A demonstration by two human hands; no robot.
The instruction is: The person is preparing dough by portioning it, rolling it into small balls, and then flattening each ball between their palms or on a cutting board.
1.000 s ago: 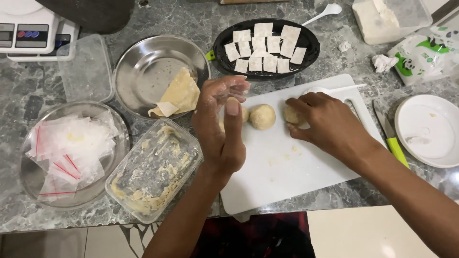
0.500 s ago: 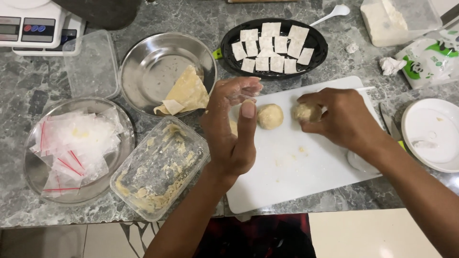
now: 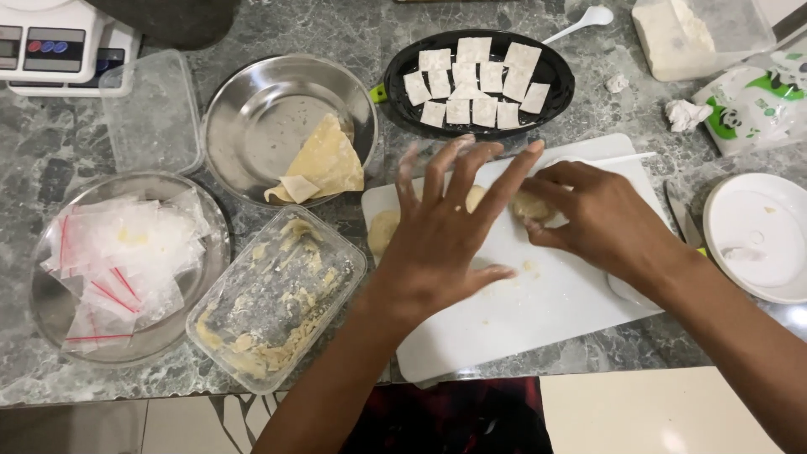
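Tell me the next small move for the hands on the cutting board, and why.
Probably lower the left hand onto a dough ball: it hovers open-fingered over the white cutting board, while the right hand already grips another dough piece.

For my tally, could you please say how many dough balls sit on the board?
3 dough balls: one beside the left hand, one behind its fingers, one under the right hand; more may be hidden.

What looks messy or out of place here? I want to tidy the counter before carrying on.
The clear rectangular plastic container lies askew at the counter edge, smeared with leftover dough. Crumpled white paper scraps sit loose on the grey marble counter. Crumbs dot the white cutting board by the left hand.
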